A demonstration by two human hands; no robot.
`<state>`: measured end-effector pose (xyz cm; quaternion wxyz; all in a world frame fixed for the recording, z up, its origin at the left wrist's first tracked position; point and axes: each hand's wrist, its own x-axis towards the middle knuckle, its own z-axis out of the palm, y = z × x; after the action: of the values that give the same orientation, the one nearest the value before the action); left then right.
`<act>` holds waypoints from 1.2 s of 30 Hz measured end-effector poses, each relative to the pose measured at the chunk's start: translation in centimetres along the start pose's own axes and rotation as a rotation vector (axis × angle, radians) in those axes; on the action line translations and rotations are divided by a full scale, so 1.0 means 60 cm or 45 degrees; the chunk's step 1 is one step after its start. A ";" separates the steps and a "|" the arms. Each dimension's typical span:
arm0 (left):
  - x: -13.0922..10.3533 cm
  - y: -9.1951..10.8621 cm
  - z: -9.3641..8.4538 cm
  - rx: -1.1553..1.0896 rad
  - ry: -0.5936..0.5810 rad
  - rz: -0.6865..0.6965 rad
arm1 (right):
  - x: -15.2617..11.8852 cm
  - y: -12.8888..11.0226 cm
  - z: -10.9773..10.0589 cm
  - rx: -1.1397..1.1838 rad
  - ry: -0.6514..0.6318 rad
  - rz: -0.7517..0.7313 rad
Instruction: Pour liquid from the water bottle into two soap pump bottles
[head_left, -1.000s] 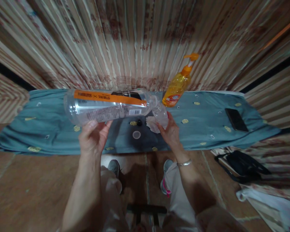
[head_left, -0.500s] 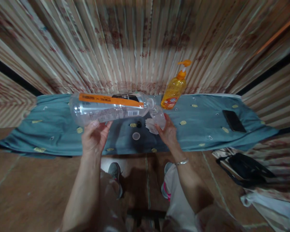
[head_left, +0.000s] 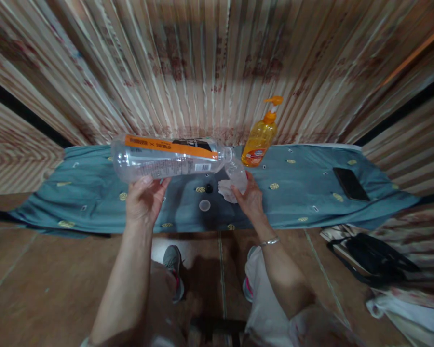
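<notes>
My left hand (head_left: 146, 196) grips the underside of a large clear bottle (head_left: 166, 156) with an orange and silver label. The bottle lies nearly level, its open neck pointing right. My right hand (head_left: 250, 195) is closed round a small clear bottle (head_left: 237, 173), tilted so that its top meets the large bottle's mouth. A crumpled whitish piece (head_left: 227, 191) lies beside my right fingers. On the cloth below the large bottle are a small black cap (head_left: 209, 188) and a round translucent lid (head_left: 204, 205).
An orange pump bottle (head_left: 259, 140) stands at the back of the blue-green cloth (head_left: 296, 193). A dark phone (head_left: 350, 184) lies at the right. Pleated curtains rise behind; a black bag (head_left: 379, 258) is at lower right.
The large bottle's base has dropped slightly relative to its neck, and the view has shifted a little. Both hands keep their holds, with the two bottle mouths still together.
</notes>
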<state>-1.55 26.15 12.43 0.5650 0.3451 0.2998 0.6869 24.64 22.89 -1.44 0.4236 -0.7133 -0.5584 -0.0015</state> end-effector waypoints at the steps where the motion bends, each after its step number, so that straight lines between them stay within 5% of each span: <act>1: 0.002 0.001 0.003 -0.001 -0.011 -0.003 | 0.001 -0.001 0.001 0.023 0.000 0.011; 18: 0.042 -0.002 -0.005 0.006 -0.041 -0.050 | 0.003 -0.015 0.017 0.072 0.044 0.011; 36: 0.035 -0.002 -0.006 -0.001 -0.060 -0.059 | -0.001 -0.013 0.014 0.057 0.023 0.033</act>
<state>-2.01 28.21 12.39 0.5878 0.3539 0.2941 0.6654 23.60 23.38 -1.50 0.4444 -0.7109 -0.5450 0.0100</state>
